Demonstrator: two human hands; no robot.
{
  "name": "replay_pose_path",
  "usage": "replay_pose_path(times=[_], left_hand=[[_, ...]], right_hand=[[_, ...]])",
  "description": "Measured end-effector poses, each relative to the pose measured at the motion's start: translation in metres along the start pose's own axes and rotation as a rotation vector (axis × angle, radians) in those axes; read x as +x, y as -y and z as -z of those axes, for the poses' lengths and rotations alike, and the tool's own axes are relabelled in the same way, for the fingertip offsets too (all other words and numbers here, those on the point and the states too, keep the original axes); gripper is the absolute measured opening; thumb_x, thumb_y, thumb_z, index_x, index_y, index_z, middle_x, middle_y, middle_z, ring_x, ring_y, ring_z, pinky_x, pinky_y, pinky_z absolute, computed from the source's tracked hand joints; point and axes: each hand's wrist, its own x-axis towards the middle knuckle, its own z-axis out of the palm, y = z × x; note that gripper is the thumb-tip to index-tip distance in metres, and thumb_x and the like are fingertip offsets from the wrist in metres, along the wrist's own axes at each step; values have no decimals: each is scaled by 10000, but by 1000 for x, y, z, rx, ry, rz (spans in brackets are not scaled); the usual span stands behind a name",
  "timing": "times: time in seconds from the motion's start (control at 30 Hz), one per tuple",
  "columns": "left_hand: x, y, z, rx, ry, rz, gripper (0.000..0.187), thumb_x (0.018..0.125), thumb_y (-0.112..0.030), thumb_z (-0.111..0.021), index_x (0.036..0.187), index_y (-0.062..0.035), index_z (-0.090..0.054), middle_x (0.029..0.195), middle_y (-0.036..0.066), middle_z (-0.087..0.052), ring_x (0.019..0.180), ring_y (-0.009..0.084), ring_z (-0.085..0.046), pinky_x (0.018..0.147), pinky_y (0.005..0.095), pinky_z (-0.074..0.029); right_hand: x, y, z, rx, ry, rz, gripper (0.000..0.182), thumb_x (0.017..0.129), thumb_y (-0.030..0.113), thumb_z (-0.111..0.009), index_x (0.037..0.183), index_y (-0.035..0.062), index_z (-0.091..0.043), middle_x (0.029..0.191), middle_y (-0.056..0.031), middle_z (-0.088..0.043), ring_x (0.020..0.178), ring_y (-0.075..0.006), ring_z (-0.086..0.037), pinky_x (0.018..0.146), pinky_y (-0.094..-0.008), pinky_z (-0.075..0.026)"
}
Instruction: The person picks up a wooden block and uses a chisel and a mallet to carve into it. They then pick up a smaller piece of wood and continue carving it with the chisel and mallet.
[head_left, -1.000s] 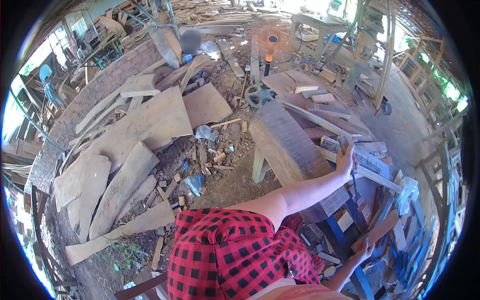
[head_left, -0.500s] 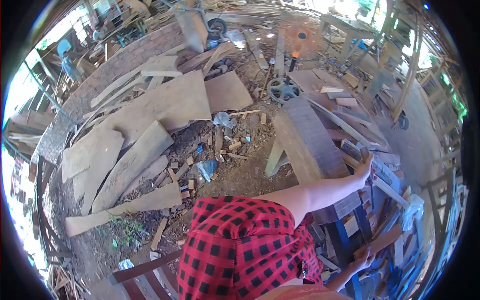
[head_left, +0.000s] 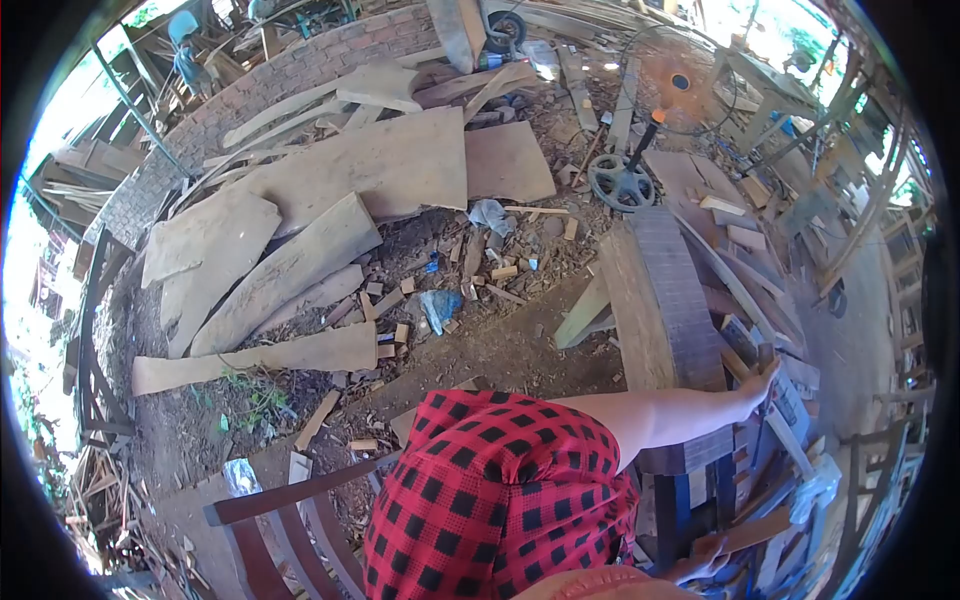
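My left hand reaches across to the right, beyond a thick wooden beam. Its fingers are wrapped round an upright tool with a short brown end, chisel-like in shape. Pale wooden strips lie just below that fist. Low at the right, my right hand is next to the end of a reddish-brown board. Its fingers are small and blurred, so I cannot make out whether they grip the board. A clear plastic bag hangs near the strips.
Large wooden slabs lie on the ground at the left, with offcuts around a blue plastic scrap. A spoked wheel stands behind the beam. A slatted wooden chair is at the lower left. A brick wall runs behind.
The view has shifted, so most of the scene sits lower and farther right. My left hand keeps its hold on the tool. My right hand has dropped lower in view, beside the reddish-brown board.
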Motion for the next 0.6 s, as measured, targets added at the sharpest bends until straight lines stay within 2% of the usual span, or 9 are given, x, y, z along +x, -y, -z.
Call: replay_pose_path(times=[0.17,0.33,0.37,0.4,0.53,0.57,0.6], left_hand=[[9,7,1,-47,-80,13,725,793,-761,-466,1307,-263,-351,965,60,-521,718,233,-567,659,513,-457],[2,8,-1,0,-46,70,749,796,-771,-442,1311,-232,-364,964,60,-526,720,220,-584,626,504,-460],[6,9,1,18,-27,62,760,792,-777,-441,1304,-219,-375,954,56,-528,730,223,-590,628,504,-463],[6,10,0,36,-5,59,771,788,-783,-440,1296,-206,-385,945,52,-531,741,225,-596,630,504,-465],[17,17,1,15,-18,53,666,801,-768,-441,1120,-184,-473,855,35,-565,666,249,-626,614,505,-475],[20,20,2,12,-22,61,623,815,-755,-435,1047,-181,-504,818,32,-572,641,255,-630,607,506,-475],[19,18,5,109,21,56,558,856,-724,-400,893,-180,-523,753,31,-572,627,267,-634,602,512,-476]], right_hand=[[-4,10,0,-18,34,18,414,816,221,-726,1124,-30,-612,988,-120,-628,855,-192,-584,786,-326,-482],[-8,18,-3,-39,-5,19,417,815,222,-726,1127,-29,-609,981,-117,-629,853,-189,-586,783,-323,-482],[-15,36,-12,-48,-32,14,418,815,222,-726,1128,-29,-609,980,-117,-630,852,-188,-586,782,-323,-483],[-10,22,-6,-59,-62,7,419,815,223,-726,1129,-28,-608,979,-116,-630,851,-188,-587,782,-322,-483],[-7,11,-9,-94,-173,-44,413,811,214,-725,1135,-11,-601,948,-92,-636,838,-170,-594,775,-315,-481],[-7,6,-14,43,-188,-113,382,815,164,-719,1139,21,-577,888,-94,-629,738,-163,-589,642,-288,-474],[-10,10,-18,177,-229,-173,368,818,115,-714,1143,54,-553,827,-95,-622,639,-155,-584,508,-261,-468]])
